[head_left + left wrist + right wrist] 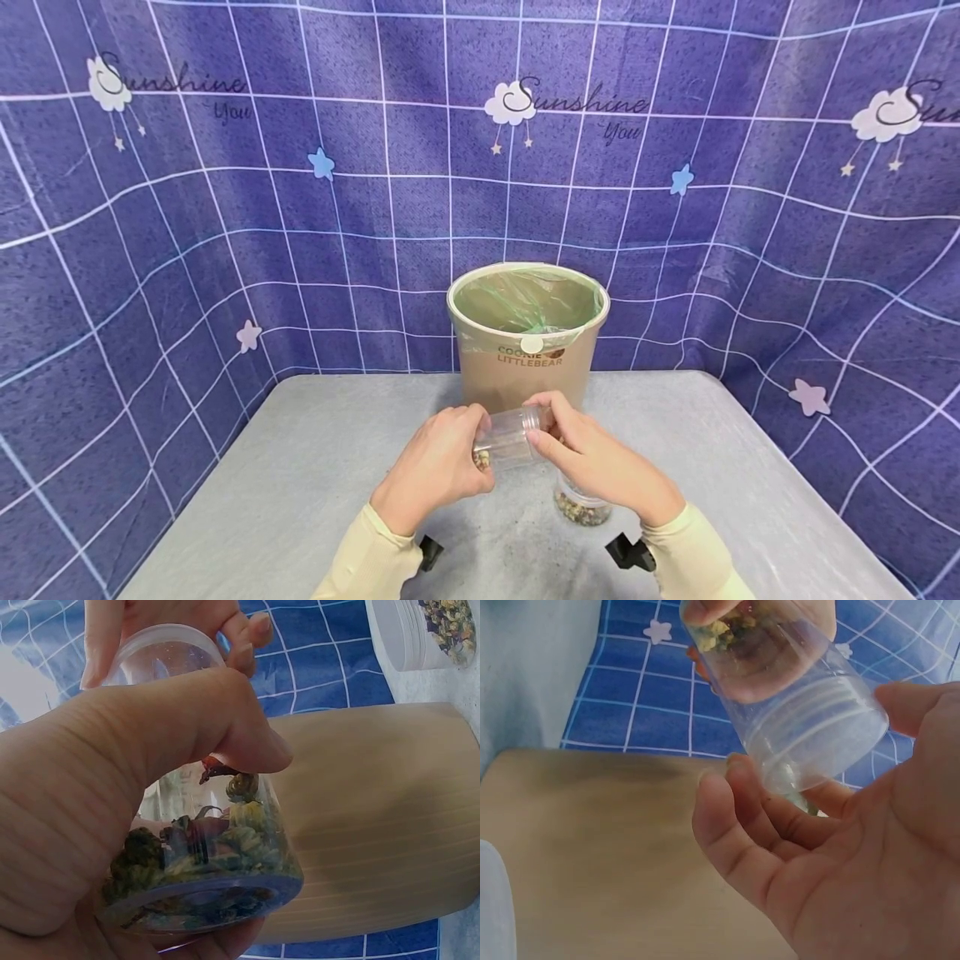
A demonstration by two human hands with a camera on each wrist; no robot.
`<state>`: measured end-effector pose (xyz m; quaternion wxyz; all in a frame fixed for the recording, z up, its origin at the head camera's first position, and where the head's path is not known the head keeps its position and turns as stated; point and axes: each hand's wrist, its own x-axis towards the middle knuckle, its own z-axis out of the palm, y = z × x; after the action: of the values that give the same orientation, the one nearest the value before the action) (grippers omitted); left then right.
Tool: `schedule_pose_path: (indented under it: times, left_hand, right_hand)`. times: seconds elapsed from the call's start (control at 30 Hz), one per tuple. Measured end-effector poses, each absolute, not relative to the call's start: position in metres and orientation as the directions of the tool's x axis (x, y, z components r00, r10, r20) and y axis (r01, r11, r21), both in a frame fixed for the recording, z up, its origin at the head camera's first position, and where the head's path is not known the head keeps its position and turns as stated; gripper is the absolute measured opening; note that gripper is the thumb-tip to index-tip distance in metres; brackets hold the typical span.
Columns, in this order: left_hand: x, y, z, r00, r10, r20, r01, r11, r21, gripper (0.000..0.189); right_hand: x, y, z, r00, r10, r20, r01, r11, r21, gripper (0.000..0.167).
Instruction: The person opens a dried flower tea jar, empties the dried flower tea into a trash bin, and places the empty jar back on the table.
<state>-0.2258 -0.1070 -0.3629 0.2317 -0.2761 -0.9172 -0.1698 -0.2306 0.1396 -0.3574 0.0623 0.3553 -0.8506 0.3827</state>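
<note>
A clear plastic jar (512,439) lies tilted on its side between my hands, above the table. My left hand (438,460) grips its base end, thumb and fingers round the wall. Dried flower buds (236,844), yellow-green with dark reddish bits, are gathered at the base. At the other end, my right hand (600,462) holds the ribbed rim between thumb and fingers, as the right wrist view shows. Whether a clear lid covers that end, I cannot tell. Below my right hand, a second clear jar (583,507) with dried flowers stands on the table, partly hidden.
Behind my hands stands a beige bin (525,379) lined with a thin greenish bag (495,304). The grey table (337,433) runs back to a blue gridded cloth (390,208) that hangs behind and at both sides.
</note>
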Motion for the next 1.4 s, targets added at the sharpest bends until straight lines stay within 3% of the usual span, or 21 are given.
schedule_pose_path:
  times: [0.4,1.4]
  left_hand:
    - [-0.2269,-0.1073,-0.3634,-0.747,0.423,0.513,0.58,0.792,0.191,0.042]
    - [-0.2266,-0.1075,-0.3641,-0.755,0.424,0.5,0.577,0.792,0.199,0.044]
  right_hand:
    - [-0.229,0.1414,-0.3549,-0.716,-0.587,0.378,-0.665,0.41,-0.624,0.044]
    - [-0.2295,0.1408,-0.3565,-0.711,-0.583,0.393,-0.677,0.417,-0.607,0.045]
